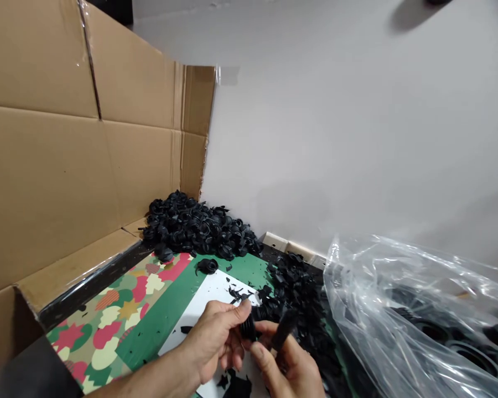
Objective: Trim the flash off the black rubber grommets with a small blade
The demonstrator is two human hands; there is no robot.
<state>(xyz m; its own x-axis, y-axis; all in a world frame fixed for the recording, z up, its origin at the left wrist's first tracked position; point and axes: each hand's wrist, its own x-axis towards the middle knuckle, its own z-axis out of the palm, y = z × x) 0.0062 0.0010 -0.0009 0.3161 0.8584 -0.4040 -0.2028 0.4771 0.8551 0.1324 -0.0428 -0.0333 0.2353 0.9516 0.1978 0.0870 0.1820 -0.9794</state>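
Note:
My left hand [216,337] is closed on a small ribbed black rubber part [248,328], gripped between thumb and fingers. Close beside it, my right hand [292,367] is wrapped round a slim tool with a dark handle [285,326]; its working end is hidden by the fingers. The fingers of my right hand are also at the lower edge of the rubber part. Under both hands lies a white sheet [193,312] scattered with black scraps. Another ribbed rubber part [262,312] rests just beyond my hands, and a single ring-like part [207,266] sits at the sheet's far corner.
A large heap of black rubber parts [195,224] lies at the back against cardboard walls [141,160]. Black trimmings [299,287] are piled at right. A clear plastic bag [357,287] with black round parts stands far right. Green board [161,309] and patterned paper [103,326] lie left.

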